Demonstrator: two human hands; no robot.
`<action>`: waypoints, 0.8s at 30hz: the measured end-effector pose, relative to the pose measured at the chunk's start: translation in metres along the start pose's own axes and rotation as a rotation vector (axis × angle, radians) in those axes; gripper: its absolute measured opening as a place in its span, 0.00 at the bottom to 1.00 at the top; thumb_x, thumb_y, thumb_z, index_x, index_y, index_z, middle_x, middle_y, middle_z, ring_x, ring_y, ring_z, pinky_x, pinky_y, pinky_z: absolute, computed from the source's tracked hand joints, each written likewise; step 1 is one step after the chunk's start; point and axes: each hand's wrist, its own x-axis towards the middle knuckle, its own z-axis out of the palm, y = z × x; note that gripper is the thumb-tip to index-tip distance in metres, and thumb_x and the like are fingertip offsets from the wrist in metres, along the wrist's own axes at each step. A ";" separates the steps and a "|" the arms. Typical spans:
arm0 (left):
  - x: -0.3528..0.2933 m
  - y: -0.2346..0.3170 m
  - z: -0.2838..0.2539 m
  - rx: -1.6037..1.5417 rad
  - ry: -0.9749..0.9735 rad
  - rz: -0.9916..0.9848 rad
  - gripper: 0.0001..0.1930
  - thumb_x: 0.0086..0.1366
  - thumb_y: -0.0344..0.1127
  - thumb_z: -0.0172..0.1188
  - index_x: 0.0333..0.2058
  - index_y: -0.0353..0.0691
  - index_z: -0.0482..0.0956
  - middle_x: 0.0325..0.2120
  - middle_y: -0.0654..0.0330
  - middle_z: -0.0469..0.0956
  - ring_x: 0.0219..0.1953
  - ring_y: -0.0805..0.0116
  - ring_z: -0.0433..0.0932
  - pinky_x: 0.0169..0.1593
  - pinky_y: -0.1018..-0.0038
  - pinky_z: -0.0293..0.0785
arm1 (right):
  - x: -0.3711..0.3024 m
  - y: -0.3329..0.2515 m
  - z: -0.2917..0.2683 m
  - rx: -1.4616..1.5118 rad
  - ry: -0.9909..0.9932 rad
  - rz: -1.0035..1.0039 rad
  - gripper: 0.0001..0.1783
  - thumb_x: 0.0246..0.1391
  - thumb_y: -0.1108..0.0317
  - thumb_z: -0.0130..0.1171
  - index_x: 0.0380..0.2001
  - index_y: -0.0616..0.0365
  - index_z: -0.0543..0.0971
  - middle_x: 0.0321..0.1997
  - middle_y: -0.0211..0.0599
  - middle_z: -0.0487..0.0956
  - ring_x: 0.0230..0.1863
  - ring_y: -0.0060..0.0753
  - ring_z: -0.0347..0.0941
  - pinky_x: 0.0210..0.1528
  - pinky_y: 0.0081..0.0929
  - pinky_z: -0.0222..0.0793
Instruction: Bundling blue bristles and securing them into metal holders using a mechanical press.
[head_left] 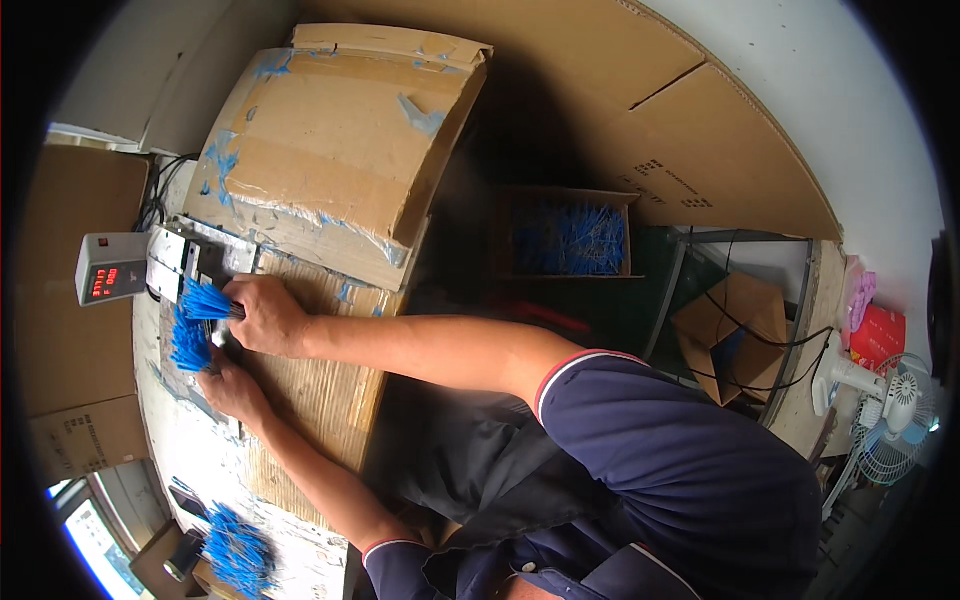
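At the left, my right hand (268, 315) is closed round a bundle of thin blue-ended wires (206, 300), blue ends pointing left. Just below it, my left hand (235, 392) grips a second bundle of blue-ended wires (188, 342); its fingers are partly hidden. The two bundles lie close together beside a small metal machine (178, 262). A grey box with a red digital display (110, 270) is at the machine's left. Under my forearms runs a wooden board (315, 375).
A taped cardboard cover (320, 140) rises above the board. Loose blue-ended wires (238, 552) lie at the lower left. More wires fill an open carton (630, 240) beyond the bench. An open box (735, 325), dark cables and a fan (895, 400) stand right.
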 end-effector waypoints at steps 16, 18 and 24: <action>0.007 -0.024 0.008 -0.589 0.470 0.042 0.06 0.69 0.30 0.59 0.39 0.33 0.80 0.29 0.58 0.82 0.30 0.67 0.78 0.37 0.70 0.74 | 0.002 -0.004 -0.005 0.079 -0.295 0.189 0.08 0.50 0.68 0.64 0.28 0.61 0.78 0.19 0.36 0.80 0.18 0.27 0.75 0.25 0.30 0.74; 0.001 -0.031 0.008 -0.604 0.406 -0.114 0.06 0.69 0.29 0.56 0.40 0.34 0.80 0.28 0.59 0.82 0.29 0.68 0.78 0.37 0.71 0.73 | 0.001 -0.013 -0.009 0.069 -0.339 0.263 0.08 0.50 0.69 0.65 0.30 0.62 0.80 0.20 0.32 0.79 0.19 0.23 0.76 0.24 0.27 0.75; 0.001 -0.012 -0.004 -0.797 0.353 -0.204 0.06 0.70 0.30 0.54 0.39 0.35 0.78 0.25 0.60 0.81 0.24 0.73 0.75 0.30 0.72 0.71 | 0.006 -0.010 -0.004 0.174 -0.330 0.321 0.08 0.46 0.73 0.68 0.32 0.60 0.82 0.26 0.29 0.81 0.21 0.22 0.75 0.23 0.23 0.74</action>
